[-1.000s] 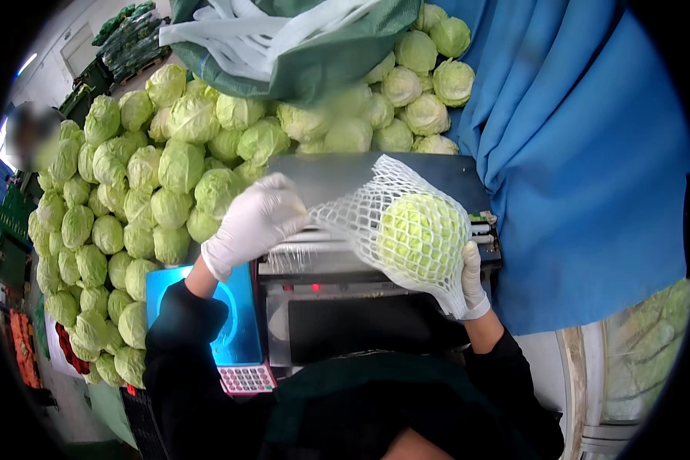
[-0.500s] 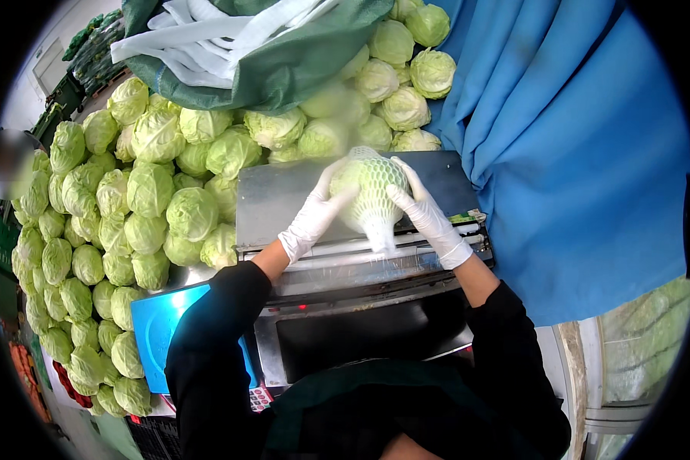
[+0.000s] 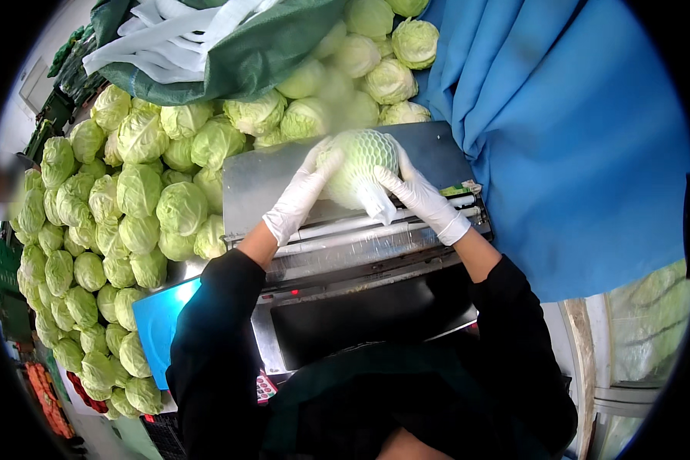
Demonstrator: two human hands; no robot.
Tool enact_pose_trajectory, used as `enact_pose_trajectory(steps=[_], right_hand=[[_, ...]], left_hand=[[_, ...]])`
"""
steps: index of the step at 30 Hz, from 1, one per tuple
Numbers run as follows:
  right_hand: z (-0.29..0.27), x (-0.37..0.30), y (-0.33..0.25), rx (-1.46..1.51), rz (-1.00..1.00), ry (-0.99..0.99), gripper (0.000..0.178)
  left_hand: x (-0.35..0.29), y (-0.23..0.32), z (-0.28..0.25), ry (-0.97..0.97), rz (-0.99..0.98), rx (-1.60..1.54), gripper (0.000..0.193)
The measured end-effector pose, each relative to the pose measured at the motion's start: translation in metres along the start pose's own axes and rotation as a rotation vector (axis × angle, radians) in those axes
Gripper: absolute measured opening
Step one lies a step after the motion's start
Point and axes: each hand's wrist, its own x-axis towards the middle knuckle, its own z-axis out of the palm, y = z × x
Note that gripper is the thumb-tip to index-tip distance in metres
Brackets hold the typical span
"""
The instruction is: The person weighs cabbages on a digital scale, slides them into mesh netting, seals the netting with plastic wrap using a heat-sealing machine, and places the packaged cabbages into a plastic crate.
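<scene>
Between my two white-gloved hands is a pale green cabbage (image 3: 358,170) in a white foam net sleeve. The loose end of the net (image 3: 377,204) hangs toward me. My left hand (image 3: 307,186) wraps the cabbage's left side, and my right hand (image 3: 415,189) curves round its right side with the thumb across the front. The cabbage is over the grey metal top (image 3: 253,180) of a wrapping machine; whether it rests there I cannot tell. Clear film is stretched over rollers (image 3: 345,226) just below it.
Loose cabbages (image 3: 138,192) are heaped at the left and behind the machine. A green sack (image 3: 276,57) of white foam net sleeves lies on the heap. Blue sheeting (image 3: 583,184) hangs at the right. A black plate (image 3: 368,318) and a blue tray (image 3: 161,322) are nearer me.
The cabbage has been tilted between my hands, so its net end points more to the lower right. Both hands still hold it. The whole view has shifted slightly.
</scene>
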Motion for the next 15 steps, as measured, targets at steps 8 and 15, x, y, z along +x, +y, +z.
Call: enact_pose_trajectory(steps=[8, 15], right_hand=[[-0.068, -0.092, -0.023, -0.468, 0.167, 0.356, 0.04], [-0.045, -0.124, -0.001, -1.164, 0.09, 0.28, 0.037]], left_hand=[[-0.131, 0.033, -0.058, 0.352, 0.21, 1.031, 0.039], [-0.177, -0.002, -0.049, 0.496, 0.149, 1.559, 0.026]])
